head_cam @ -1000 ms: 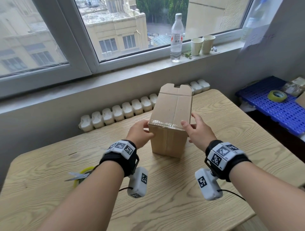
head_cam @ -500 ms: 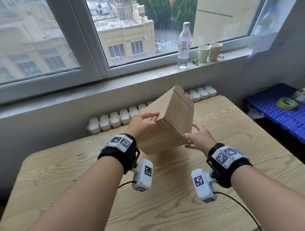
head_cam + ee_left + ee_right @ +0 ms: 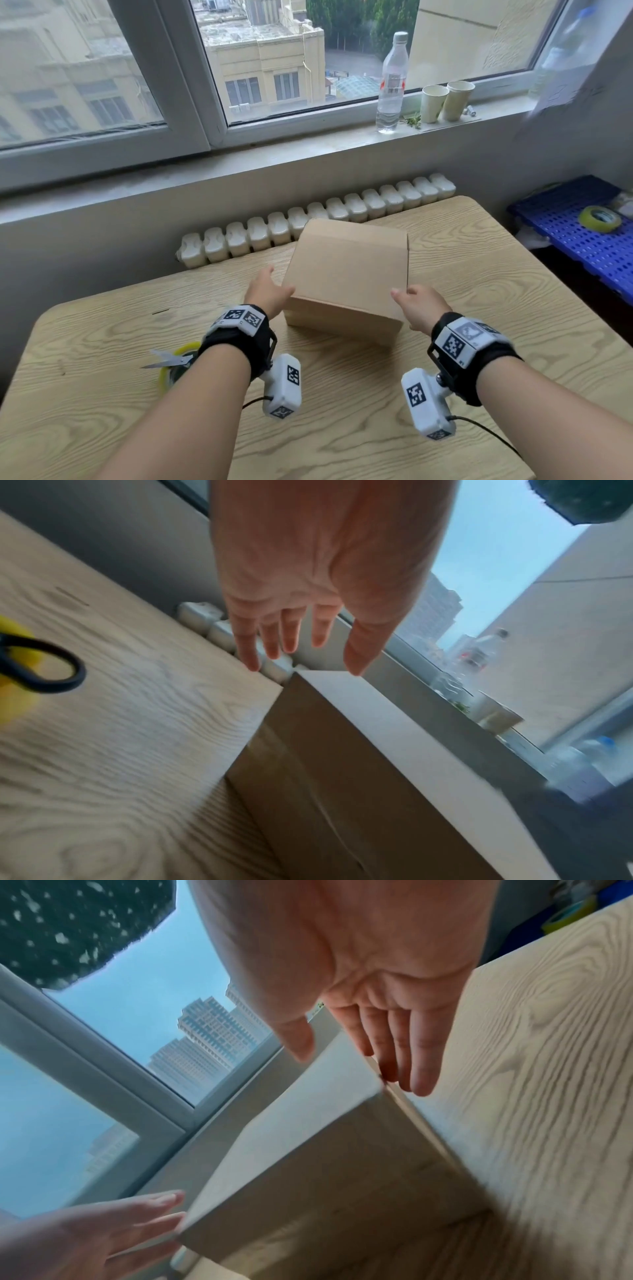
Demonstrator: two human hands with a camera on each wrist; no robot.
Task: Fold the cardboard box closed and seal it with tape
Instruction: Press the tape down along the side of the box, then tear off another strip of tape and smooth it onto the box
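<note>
A cardboard box [image 3: 346, 274] lies on its side at centre frame on the wooden table [image 3: 479, 274], long axis running left to right, flanked by the left hand [image 3: 267, 294] and right hand [image 3: 419, 306], fingers straight, gripping nothing; the flap end faces right, nearer the right hand.

box [image 3: 346, 274]: matt brown cardboard | table [image 3: 102, 394]: pale wood-grain | bottle [image 3: 392, 82]: clear plastic

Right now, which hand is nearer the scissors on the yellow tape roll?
Left. The left hand is at the cardboard box's left end, the side where the scissors lie. The right hand is at the box's far right end.
</note>
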